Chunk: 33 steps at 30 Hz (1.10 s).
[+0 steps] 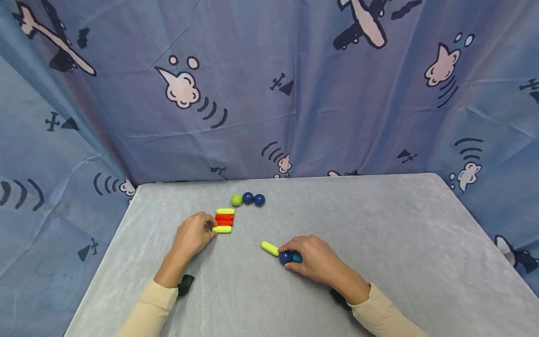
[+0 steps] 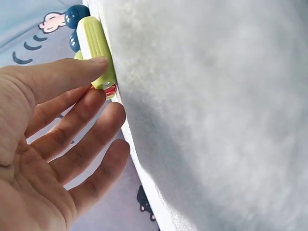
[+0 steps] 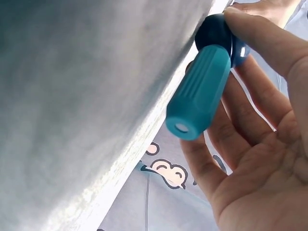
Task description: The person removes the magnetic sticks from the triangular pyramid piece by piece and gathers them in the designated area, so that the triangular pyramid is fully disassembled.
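My left hand (image 1: 195, 236) pinches the end of a yellow-green toy rod (image 1: 222, 230) between thumb and fingers. That ribbed rod (image 2: 97, 50) is the nearest in a side-by-side row, with two red rods (image 1: 224, 220) and another yellow-green rod (image 1: 225, 211) beyond it. At the table's middle, my right hand (image 1: 316, 260) pinches a dark blue ball (image 1: 285, 257) with its thumb and forefinger. A teal rod (image 3: 199, 94) with a pale disc in its end butts against this ball. On the ball's other side lies a yellow-green rod (image 1: 270, 248), pointing away to the left.
Behind the row of rods sit a green ball (image 1: 236, 200) and two dark blue balls (image 1: 253, 199), close together. A grey cloth covers the table (image 1: 379, 220). Blue curtains (image 1: 252, 93) with printed planes and clouds hang behind it and at both sides.
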Each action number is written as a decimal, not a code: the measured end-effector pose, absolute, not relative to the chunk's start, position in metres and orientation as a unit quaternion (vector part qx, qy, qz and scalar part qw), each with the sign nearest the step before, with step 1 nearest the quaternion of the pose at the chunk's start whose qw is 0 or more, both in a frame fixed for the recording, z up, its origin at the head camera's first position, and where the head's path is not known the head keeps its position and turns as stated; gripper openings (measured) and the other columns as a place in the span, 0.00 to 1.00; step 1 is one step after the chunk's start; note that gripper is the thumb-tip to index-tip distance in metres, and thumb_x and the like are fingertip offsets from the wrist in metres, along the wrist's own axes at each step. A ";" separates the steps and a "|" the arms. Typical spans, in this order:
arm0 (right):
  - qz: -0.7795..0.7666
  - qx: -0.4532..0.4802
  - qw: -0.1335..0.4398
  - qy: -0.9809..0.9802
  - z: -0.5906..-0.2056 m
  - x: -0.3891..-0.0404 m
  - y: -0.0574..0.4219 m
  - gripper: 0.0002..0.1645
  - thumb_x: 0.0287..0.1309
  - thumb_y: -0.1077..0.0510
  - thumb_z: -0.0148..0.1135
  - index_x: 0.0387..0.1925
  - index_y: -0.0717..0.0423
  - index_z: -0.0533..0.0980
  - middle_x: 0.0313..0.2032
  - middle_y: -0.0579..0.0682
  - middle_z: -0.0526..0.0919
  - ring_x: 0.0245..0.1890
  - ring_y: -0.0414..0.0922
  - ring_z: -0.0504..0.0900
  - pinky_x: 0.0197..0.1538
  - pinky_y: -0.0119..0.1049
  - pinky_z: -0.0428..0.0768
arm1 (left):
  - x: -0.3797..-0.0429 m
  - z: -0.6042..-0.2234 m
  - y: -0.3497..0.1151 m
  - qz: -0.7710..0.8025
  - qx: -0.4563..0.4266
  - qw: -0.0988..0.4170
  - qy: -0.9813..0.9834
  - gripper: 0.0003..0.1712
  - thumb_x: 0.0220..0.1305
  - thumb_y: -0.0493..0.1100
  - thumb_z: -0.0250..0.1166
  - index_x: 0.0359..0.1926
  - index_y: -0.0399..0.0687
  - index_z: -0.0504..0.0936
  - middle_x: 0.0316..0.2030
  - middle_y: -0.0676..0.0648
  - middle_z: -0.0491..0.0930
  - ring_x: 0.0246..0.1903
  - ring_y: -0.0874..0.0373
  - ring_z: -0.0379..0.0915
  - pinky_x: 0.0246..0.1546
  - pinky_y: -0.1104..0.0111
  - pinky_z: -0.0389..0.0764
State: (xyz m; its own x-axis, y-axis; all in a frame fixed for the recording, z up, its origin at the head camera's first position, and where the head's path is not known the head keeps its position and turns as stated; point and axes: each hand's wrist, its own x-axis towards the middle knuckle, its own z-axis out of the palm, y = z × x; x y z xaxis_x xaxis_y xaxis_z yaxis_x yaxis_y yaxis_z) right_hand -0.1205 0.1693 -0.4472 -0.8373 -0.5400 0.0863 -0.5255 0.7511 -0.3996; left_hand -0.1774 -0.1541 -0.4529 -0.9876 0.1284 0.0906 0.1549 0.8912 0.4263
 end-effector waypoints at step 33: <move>-0.211 -0.277 0.028 0.937 -0.447 -0.121 0.168 0.20 0.49 0.49 0.78 0.46 0.43 0.85 0.42 0.41 0.88 0.44 0.40 0.85 0.50 0.41 0.82 | -0.170 -0.448 -0.152 -0.228 -0.075 0.043 -0.970 0.13 0.49 0.37 0.77 0.38 0.47 0.87 0.34 0.50 0.83 0.31 0.59 0.77 0.29 0.65 0.75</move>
